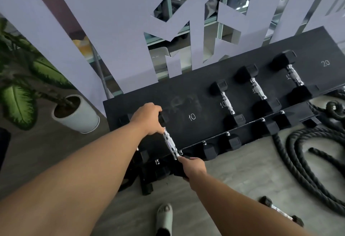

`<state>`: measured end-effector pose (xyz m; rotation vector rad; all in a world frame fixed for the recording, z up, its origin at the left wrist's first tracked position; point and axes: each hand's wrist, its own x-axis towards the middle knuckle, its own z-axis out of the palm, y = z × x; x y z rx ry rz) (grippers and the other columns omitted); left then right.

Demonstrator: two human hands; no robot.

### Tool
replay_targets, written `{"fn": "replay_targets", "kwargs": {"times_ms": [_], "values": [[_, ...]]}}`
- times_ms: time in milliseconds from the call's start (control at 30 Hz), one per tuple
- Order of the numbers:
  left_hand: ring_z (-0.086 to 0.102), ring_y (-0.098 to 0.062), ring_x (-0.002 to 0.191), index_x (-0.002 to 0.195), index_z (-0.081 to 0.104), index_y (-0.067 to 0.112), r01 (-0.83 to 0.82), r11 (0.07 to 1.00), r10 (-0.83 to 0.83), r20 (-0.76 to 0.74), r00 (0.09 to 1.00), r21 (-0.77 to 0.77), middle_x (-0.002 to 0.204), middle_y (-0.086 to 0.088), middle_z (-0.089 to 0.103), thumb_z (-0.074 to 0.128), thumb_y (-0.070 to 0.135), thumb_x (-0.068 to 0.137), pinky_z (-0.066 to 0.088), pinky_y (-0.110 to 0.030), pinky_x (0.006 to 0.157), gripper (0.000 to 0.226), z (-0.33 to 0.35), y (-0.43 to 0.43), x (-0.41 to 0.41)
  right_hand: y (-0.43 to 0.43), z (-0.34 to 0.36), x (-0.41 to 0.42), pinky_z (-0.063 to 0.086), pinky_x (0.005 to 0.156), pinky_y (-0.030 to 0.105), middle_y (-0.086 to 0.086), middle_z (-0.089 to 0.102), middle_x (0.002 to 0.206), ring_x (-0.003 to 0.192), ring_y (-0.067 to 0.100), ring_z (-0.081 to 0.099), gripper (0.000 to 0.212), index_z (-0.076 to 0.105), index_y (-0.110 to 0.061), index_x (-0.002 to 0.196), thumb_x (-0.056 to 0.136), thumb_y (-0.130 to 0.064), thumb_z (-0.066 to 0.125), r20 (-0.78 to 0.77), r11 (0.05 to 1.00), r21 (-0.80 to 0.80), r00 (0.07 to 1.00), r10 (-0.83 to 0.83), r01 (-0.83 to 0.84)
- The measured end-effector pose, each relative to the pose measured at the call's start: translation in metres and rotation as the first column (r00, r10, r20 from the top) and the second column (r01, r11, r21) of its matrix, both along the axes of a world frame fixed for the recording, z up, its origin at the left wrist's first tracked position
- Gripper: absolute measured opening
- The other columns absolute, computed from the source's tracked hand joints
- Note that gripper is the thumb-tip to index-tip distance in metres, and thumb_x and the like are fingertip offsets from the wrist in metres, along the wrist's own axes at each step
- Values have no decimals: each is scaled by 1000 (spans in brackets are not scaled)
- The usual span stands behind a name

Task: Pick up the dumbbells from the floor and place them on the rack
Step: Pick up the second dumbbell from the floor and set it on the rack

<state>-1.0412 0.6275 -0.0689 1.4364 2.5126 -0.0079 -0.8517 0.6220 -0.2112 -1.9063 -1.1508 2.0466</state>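
At centre frame both hands hold one dumbbell (170, 144) over the left end of the rack (205, 86), a black slanted shelf running from lower left to upper right. The left hand (147, 119) is wrapped over the dumbbell's far black head, fingers curled down around it, at the left end of the shelf. The right hand (194, 166) clasps the near head, which sits at the rack's front edge; its fingers are closed on the head, with the fingertips hidden behind it. The knurled chrome handle lies bare between the two hands, angled from upper left to lower right. Whether the dumbbell rests on the shelf or is held just above it cannot be told. To the right a chalked "10" (192, 117) marks a bare spot, and further right three more dumbbells (256, 88) lie on the shelf, ahead of a "20" (325, 63). More black heads show on a lower tier under the front edge. At lower right another dumbbell (281, 211) lies on the grey floor (233, 176), near a coiled black rope (306, 153). A potted plant (74, 114) stands at left, and a shoe (164, 217) shows at the bottom edge.
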Motion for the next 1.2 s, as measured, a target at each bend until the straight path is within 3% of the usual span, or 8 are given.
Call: {"fn": "replay_targets", "kwargs": {"times_ms": [200, 367, 567, 633, 733, 800, 1067, 1200], "values": [[66, -25, 98, 133, 64, 21, 90, 994, -91, -18, 996, -67, 117, 2, 63, 90, 48, 63, 57, -37, 75, 79, -40, 35, -52, 13, -28, -51, 61, 89, 47, 11, 69, 113, 101, 33, 70, 53, 62, -17, 121, 77, -39, 81, 79, 999, -38, 996, -34, 37], [66, -26, 100, 128, 65, 21, 137, 983, -141, -24, 990, -123, 117, 1, 62, 89, 49, 63, 57, -38, 76, 75, -71, 57, -95, 19, -50, -95, 55, 101, 49, 16, 61, 132, 120, 35, 62, 63, 58, -16, 134, 79, -40, 78, 143, 994, -50, 986, -84, 92], [66, -26, 102, 131, 64, 20, 206, 965, -209, -1, 978, -163, 120, 0, 62, 89, 50, 64, 51, -34, 70, 77, -120, 89, -138, 34, -82, -137, 51, 104, 45, 15, 64, 130, 128, 34, 56, 66, 55, -10, 140, 85, -40, 75, 215, 992, 1, 969, -122, 124], [66, -27, 99, 126, 65, 19, 203, 966, -203, 18, 979, -158, 118, -1, 62, 90, 49, 65, 52, -36, 70, 73, -135, 95, -146, 40, -89, -143, 50, 102, 37, 15, 60, 136, 117, 31, 61, 63, 52, -11, 142, 89, -38, 71, 269, 993, 27, 956, -118, 115], [63, -27, 91, 112, 68, 18, 185, 971, -178, 64, 982, -149, 110, -1, 62, 88, 46, 67, 51, -37, 70, 57, -158, 96, -150, 43, -93, -145, 46, 76, 28, 15, 42, 142, 69, 14, 54, 48, 50, -14, 138, 94, -25, 64, 363, 990, 82, 922, -133, 111], [63, -28, 92, 109, 68, 18, 162, 978, -152, 83, 985, -132, 108, -2, 61, 88, 45, 68, 49, -36, 70, 53, -171, 95, -154, 40, -94, -145, 44, 65, 26, 13, 38, 139, 66, 12, 53, 43, 49, -15, 135, 94, -17, 60, 376, 986, 136, 916, -142, 97], [63, -28, 112, 133, 58, 21, 229, 967, -210, 151, 966, -116, 128, -1, 61, 78, 58, 79, 53, -41, 85, 68, -165, 82, -173, 39, -69, -130, 50, 101, 42, 6, 47, 132, 117, 29, 56, 42, 55, -19, 132, 91, -27, 63, 412, 934, 307, 910, 44, -185], [62, -25, 107, 127, 60, 27, 239, 963, -225, 117, 967, -121, 121, 2, 61, 68, 63, 84, 52, -40, 83, 57, -141, 75, -164, 55, -42, -121, 48, 101, 41, 3, 57, 128, 122, 27, 50, 40, 59, -23, 131, 92, -32, 61, 468, 824, 393, 860, 203, -408]]}}
